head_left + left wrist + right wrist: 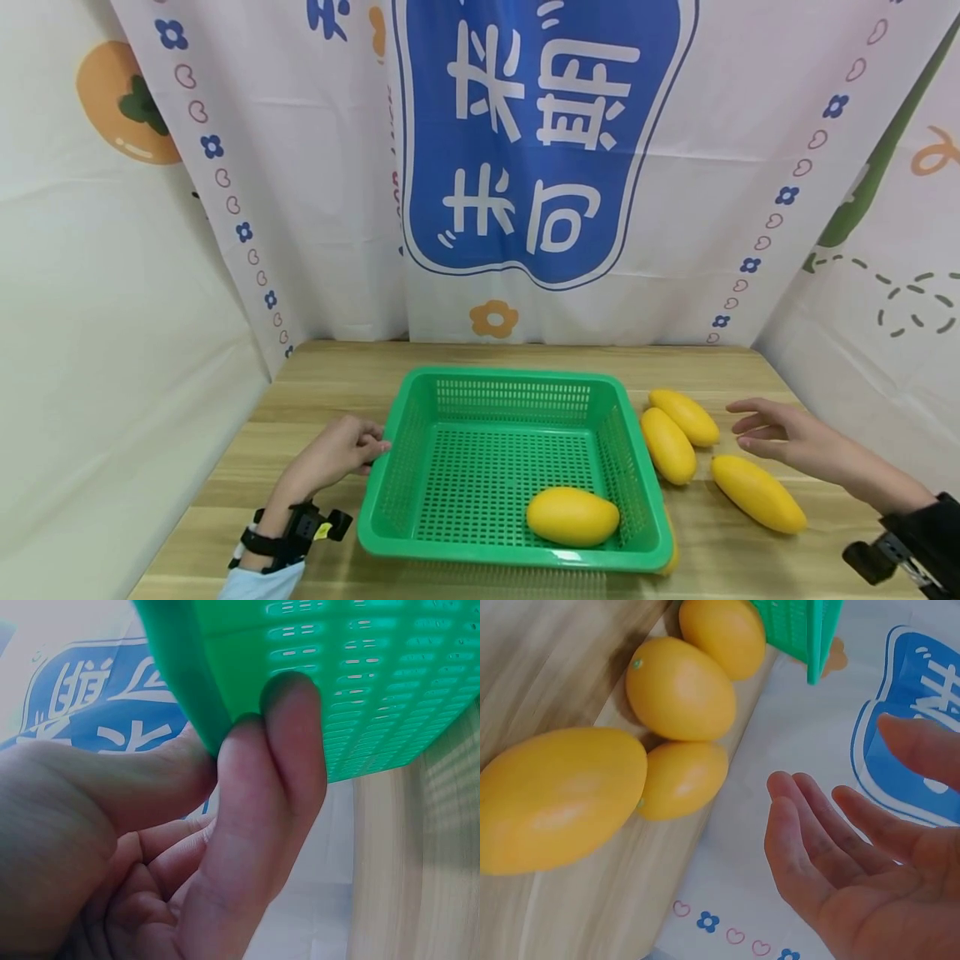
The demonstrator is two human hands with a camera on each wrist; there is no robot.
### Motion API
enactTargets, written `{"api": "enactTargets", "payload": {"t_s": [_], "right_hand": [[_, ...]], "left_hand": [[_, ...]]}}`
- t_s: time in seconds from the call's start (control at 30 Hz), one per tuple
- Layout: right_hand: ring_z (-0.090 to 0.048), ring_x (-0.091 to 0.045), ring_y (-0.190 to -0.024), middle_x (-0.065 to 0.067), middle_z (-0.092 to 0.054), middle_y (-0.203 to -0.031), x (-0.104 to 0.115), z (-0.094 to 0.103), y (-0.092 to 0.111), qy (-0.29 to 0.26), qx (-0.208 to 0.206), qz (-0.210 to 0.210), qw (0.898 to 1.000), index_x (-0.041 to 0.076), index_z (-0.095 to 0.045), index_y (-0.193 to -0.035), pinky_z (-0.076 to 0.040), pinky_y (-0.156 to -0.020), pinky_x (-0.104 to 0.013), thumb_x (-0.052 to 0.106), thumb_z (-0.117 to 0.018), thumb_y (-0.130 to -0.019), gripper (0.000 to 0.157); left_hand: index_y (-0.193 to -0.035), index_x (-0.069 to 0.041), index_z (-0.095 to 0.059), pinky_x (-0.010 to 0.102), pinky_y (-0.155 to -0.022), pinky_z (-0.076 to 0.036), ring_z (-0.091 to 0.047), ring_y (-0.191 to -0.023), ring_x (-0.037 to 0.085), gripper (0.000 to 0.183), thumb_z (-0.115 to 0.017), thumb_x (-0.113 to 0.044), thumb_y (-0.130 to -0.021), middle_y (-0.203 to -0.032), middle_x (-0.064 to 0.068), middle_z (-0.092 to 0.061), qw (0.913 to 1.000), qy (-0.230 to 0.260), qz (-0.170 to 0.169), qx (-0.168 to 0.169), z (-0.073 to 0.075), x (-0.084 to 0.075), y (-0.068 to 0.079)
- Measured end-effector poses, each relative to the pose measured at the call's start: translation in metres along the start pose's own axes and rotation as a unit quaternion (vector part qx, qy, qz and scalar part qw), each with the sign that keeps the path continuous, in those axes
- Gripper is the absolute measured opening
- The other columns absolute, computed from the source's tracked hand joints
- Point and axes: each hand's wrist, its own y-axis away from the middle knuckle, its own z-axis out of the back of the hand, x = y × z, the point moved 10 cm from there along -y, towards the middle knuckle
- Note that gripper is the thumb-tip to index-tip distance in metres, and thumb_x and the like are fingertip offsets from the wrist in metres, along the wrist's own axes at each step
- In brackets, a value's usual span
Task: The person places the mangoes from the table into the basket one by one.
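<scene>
A green plastic basket (480,552) stands on the table, its left rim pinched between the thumb and fingers of my left hand (341,454). In the left wrist view, fingertips (294,712) press the basket's perforated side (367,667). One yellow mango (572,517) lies inside the basket, toward its near right corner. To the right of the basket, two mangoes (667,446) (684,417) lie against each other. Another mango (759,493) is nearest to my right hand (795,442), which hovers with relaxed, spread fingers and holds nothing.
Partly hidden by the basket's near right corner is one more mango (670,546). The wooden table (315,375) ends at a printed cloth (337,250) hanging behind it. More cloth hangs at the left and right sides.
</scene>
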Motion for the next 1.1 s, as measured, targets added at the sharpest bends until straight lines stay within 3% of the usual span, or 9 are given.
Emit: {"api": "enactTargets", "payload": {"t_s": [0.47,0.77,1.0,1.1], "right_hand": [[-0.064,-0.038,-0.110,-0.032,-0.058,-0.125,-0.039,0.004,0.005,-0.008,0.011,-0.058,0.998,-0.018,-0.033,-0.143,-0.060,-0.086,-0.045,0.022,-0.060,-0.101,0.064],[-0.064,-0.039,-0.109,-0.036,-0.057,-0.124,-0.061,-0.002,0.005,-0.021,0.018,-0.065,0.997,-0.022,-0.032,-0.140,-0.060,-0.085,-0.041,0.022,-0.062,-0.099,0.067],[-0.065,-0.040,-0.106,-0.037,-0.059,-0.118,-0.074,-0.008,0.005,-0.012,0.010,-0.046,0.999,-0.027,-0.035,-0.134,-0.061,-0.080,-0.037,0.014,-0.063,-0.098,0.061],[-0.066,-0.039,-0.105,-0.036,-0.060,-0.119,-0.081,-0.011,0.005,-0.011,0.014,-0.062,0.998,-0.025,-0.036,-0.135,-0.061,-0.081,-0.039,0.016,-0.063,-0.098,0.061]], "left_hand": [[-0.116,0.009,-0.066,0.033,-0.069,-0.062,-0.068,-0.077,0.015,0.028,-0.061,-0.012,-0.099,-0.084,0.006,-0.070,1.0000,-0.006,0.003,-0.002,0.000,-0.001,0.000],[-0.116,0.009,-0.066,0.035,-0.069,-0.063,-0.068,-0.078,0.016,0.028,-0.061,-0.012,-0.099,-0.085,0.006,-0.070,1.0000,0.000,0.009,-0.004,0.000,0.001,-0.001],[-0.117,0.010,-0.065,0.032,-0.068,-0.062,-0.068,-0.077,0.016,0.029,-0.060,-0.013,-0.099,-0.083,0.005,-0.070,1.0000,-0.007,0.000,-0.002,0.001,-0.001,-0.001],[-0.116,0.010,-0.066,0.032,-0.068,-0.062,-0.067,-0.077,0.016,0.029,-0.060,-0.013,-0.100,-0.082,0.005,-0.070,1.0000,-0.007,0.000,-0.001,0.001,-0.001,-0.001]]}}
